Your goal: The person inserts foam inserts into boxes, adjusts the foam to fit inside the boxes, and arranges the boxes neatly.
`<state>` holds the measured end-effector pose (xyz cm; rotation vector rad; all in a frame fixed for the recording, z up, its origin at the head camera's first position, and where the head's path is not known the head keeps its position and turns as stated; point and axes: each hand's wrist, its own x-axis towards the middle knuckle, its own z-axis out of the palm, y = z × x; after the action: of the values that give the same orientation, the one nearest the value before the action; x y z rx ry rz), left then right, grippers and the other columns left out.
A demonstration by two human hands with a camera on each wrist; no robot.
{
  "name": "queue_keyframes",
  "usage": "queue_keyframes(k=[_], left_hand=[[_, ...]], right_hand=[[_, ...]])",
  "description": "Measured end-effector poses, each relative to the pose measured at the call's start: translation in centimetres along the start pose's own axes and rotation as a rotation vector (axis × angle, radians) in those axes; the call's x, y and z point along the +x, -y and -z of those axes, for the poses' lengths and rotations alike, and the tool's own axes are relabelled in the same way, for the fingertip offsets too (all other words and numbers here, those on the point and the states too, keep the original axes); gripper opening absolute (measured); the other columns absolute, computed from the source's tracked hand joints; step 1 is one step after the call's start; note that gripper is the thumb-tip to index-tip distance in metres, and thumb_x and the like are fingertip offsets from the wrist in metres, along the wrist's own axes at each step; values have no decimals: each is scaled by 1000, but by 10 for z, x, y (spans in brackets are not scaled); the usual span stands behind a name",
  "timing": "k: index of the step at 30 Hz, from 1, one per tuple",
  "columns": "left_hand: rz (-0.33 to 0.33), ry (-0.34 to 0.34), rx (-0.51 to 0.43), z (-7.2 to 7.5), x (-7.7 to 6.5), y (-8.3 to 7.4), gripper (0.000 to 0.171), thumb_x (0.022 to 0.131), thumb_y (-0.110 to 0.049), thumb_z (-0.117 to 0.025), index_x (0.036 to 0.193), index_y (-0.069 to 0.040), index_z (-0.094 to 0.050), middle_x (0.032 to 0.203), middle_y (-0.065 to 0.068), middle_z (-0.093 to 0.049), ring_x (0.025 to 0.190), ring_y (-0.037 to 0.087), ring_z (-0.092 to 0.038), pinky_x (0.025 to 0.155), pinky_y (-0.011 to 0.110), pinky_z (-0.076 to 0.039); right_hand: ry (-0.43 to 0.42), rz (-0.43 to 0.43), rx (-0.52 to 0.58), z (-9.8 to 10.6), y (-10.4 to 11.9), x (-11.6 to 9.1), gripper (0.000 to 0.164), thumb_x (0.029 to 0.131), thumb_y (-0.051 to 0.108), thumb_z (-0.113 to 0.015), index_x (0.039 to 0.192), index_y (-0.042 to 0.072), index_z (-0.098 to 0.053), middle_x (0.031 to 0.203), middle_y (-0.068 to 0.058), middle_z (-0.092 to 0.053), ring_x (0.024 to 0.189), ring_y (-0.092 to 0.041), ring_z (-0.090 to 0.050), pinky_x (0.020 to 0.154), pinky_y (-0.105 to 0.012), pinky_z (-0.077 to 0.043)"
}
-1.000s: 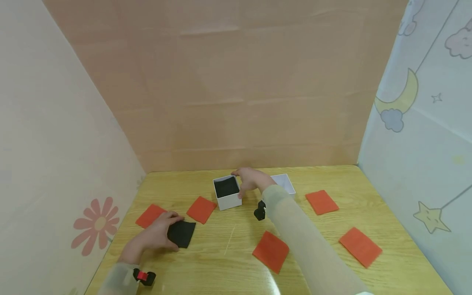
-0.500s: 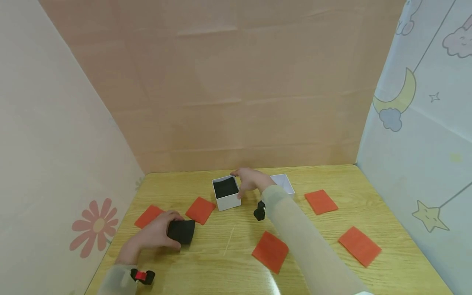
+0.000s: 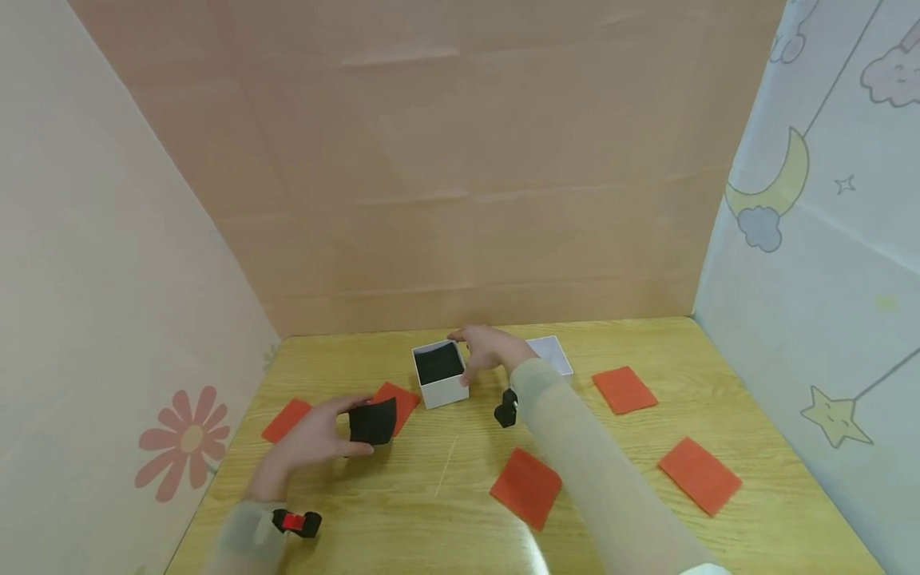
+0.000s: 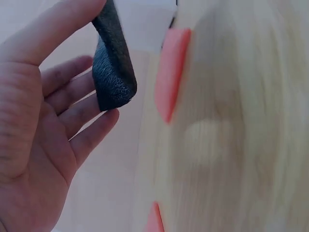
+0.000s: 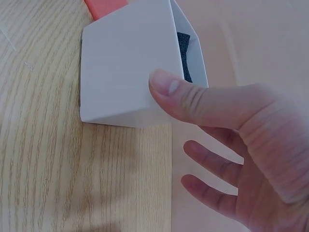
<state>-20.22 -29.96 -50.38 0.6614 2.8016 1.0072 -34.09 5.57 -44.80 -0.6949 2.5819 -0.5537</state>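
My left hand [image 3: 316, 435] pinches a square black cloth [image 3: 374, 422] between thumb and fingers, held above the table and overlapping a red square in the head view. In the left wrist view the black cloth [image 4: 113, 77] hangs with a bent lower edge and a fuzzy surface. With thumb on its front wall and a finger at its back rim, my right hand [image 3: 492, 350] grips a white box [image 3: 444, 393] standing upright at the back. Inside that box lies more black cloth [image 3: 439, 363], its edge showing past the box wall in the right wrist view.
Behind my right wrist is a second white open box [image 3: 552, 351], partly hidden. Several red cloth squares lie about the wooden table, among them a front one [image 3: 526, 489] and a right one [image 3: 700, 475]. A brown panel [image 3: 460, 200] and patterned side walls enclose the table.
My left hand has lifted the black cloth off the table and carried it right and farther back, toward the white box. The right hand keeps its grip on the box.
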Motion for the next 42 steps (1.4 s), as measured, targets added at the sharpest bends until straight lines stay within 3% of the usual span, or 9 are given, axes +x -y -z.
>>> queue_keyframes(k=[7, 12, 22, 30, 34, 42], left_hand=[[-40, -91, 41, -7, 20, -14, 81, 81, -43, -96, 149, -14, -61, 138, 3, -67, 124, 30, -65, 104, 58, -54], [-39, -124, 22, -10, 39, -30, 73, 83, -47, -93, 141, -12, -65, 138, 2, -64, 125, 32, -63, 105, 58, -53], [-60, -174, 100, -8, 80, -60, 72, 86, -46, -89, 143, -7, -66, 130, 5, -68, 116, 33, -66, 98, 53, -56], [-131, -220, 13, -7, 112, -78, 68, 87, -39, -92, 139, -6, -64, 128, 6, -69, 110, 27, -66, 99, 47, -57], [-142, -223, -8, -8, 121, -84, 61, 87, -35, -92, 133, -5, -65, 122, 7, -70, 107, 28, -67, 98, 47, -58], [-116, -178, 59, -13, 133, -89, 53, 87, -31, -92, 127, -6, -69, 119, 7, -70, 105, 29, -66, 95, 45, -59]], right_hand=[[0, 23, 19, -1, -1, 0, 101, 81, 22, -98, 165, 16, -43, 165, -4, -46, 140, -29, -55, 113, -45, -48], [0, 32, 31, 0, -4, -1, 101, 81, 21, -97, 166, 16, -42, 166, -4, -45, 140, -30, -55, 113, -45, -48], [6, 29, 23, 1, -6, 1, 101, 81, 23, -98, 165, 16, -43, 167, -4, -44, 140, -30, -57, 111, -44, -50], [-5, 32, 45, 2, -5, 1, 102, 79, 21, -99, 164, 15, -44, 165, -5, -47, 139, -32, -57, 110, -45, -51], [-12, 37, 34, 1, -5, 1, 102, 79, 22, -99, 164, 14, -44, 163, -5, -49, 138, -32, -58, 110, -44, -51], [-18, 8, 61, 3, -2, -2, 98, 79, 21, -99, 163, 13, -48, 162, -6, -51, 136, -34, -58, 110, -49, -50]])
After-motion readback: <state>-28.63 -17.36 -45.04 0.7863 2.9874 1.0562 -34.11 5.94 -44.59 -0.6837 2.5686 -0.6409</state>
